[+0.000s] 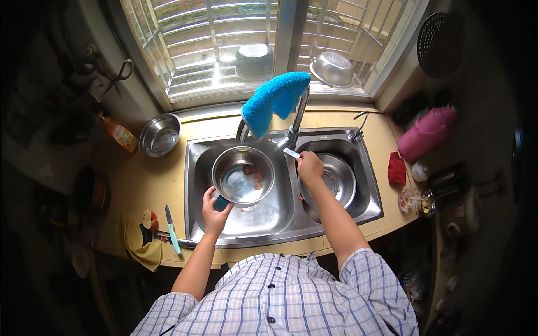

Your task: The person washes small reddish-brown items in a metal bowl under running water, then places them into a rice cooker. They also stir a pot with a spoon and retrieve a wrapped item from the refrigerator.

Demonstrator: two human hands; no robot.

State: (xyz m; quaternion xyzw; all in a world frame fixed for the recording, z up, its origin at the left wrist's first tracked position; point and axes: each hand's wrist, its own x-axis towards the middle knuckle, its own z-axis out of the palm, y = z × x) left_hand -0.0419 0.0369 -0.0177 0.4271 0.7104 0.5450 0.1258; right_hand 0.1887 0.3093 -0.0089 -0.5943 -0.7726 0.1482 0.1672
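Observation:
My left hand (215, 215) holds a round stainless steel bowl (243, 175) at its lower left edge, over the left basin of the double sink (260, 224). Reddish-brown pieces and some clear liquid lie in that bowl. A dark teal item, possibly a sponge or handle, shows between my fingers. My right hand (310, 166) is on the faucet's flat lever (291, 153), in front of the faucet (299, 113). A blue fluffy cloth (273, 98) is draped over the spout. In the right basin, partly behind my right forearm, sits a metal bowl (346, 180) with small bits in it.
On the left counter are a steel bowl (160, 135), an orange pump bottle (122, 136), a cut apple (154, 219), a green-handled knife (173, 235) and a yellow cloth (143, 248). To the right stand a pink thermos (425, 133), a red cloth (396, 169) and a small tap (357, 132).

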